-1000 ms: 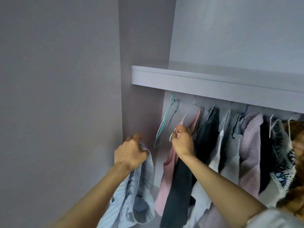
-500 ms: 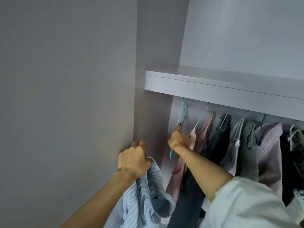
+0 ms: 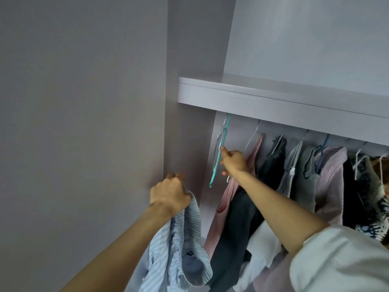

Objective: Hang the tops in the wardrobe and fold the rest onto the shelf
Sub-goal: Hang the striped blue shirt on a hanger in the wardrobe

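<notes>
Pale grey wardrobe side panel (image 3: 84, 123) fills left. Grey shelf board (image 3: 273, 104) spans above row of hung garments: pink top (image 3: 226, 199), dark denim piece (image 3: 237, 228), striped mauve shirt (image 3: 331, 182). Light blue striped cotton shirt (image 3: 179, 249) droops bunched from left hand (image 3: 169, 194), fingers curled tight round fabric, near panel edge. Right hand (image 3: 233, 163) reaches to empty teal plastic hanger (image 3: 219, 152), forefinger extended touching it; grip on it cannot be told.
</notes>
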Tool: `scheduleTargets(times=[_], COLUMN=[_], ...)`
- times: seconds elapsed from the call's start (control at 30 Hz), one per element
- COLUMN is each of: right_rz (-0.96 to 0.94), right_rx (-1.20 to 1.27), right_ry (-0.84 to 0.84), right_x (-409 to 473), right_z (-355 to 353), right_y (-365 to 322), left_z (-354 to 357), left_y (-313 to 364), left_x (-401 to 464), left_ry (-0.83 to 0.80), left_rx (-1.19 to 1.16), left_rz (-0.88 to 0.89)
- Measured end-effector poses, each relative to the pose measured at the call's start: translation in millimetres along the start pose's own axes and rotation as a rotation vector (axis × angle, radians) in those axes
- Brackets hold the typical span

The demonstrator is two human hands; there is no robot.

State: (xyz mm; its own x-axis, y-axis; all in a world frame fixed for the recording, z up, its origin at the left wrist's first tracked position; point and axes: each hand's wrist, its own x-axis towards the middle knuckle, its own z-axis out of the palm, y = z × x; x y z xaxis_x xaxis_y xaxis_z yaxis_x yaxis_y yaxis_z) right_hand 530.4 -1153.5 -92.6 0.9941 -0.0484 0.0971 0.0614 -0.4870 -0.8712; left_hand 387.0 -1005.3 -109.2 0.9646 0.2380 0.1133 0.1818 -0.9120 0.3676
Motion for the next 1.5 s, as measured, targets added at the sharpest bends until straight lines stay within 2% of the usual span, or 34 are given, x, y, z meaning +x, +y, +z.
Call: scheduleTargets(times=[0.13, 0.2, 0.3, 0.47, 0.57, 0.7, 0.87, 1.23, 1.5], right_rz=[0.180, 0.203, 0.186, 0.028, -0.032, -0.112, -0.143, -0.332, -0.388], right_rx=[0.344, 0.389, 0.289, -0.156, -0.178, -0.041, 0.131, 0.046, 0.097], right_ry=[-0.092, -0.072, -0.032, 0.192, 0.236, 0.180, 0.082, -0.087, -0.179], right_x=[5.7, 8.8, 8.8, 2.4, 1.7, -6.0, -64.4, -194.4, -263.1], right_z=[20.8, 30.7, 36.5, 20.7, 11.9, -0.1, -1.7, -44.5, -95.1], right_y=[-15.5, -18.5, -18.5, -11.1, -17.4, -15.8, 21.6, 139.6, 177.6], left_z=[0.1, -2.6, -8.2, -6.3, -1.2, 7.9, 23.1, 69.3, 94.3], left_y=[1.6, -1.2, -8.6, -14.0, -10.3, -9.0, -16.2, -5.0, 17.6], left_x=[-0.8, -1.3, -2.2, -6.5, -6.1, -7.1, -21.6, -109.0, -182.9], left_ry=[0.008, 0.023, 0.043, 0.052, 0.054, 0.060, 0.060, -0.051, -0.037], left_rx=[-0.007, -0.009, -0.014, 0.003, -0.011, -0.071, -0.138, -0.233, -0.300], left_rz=[0.010, -0.002, -0.021, -0.041, -0.033, -0.035, -0.081, -0.253, -0.375])
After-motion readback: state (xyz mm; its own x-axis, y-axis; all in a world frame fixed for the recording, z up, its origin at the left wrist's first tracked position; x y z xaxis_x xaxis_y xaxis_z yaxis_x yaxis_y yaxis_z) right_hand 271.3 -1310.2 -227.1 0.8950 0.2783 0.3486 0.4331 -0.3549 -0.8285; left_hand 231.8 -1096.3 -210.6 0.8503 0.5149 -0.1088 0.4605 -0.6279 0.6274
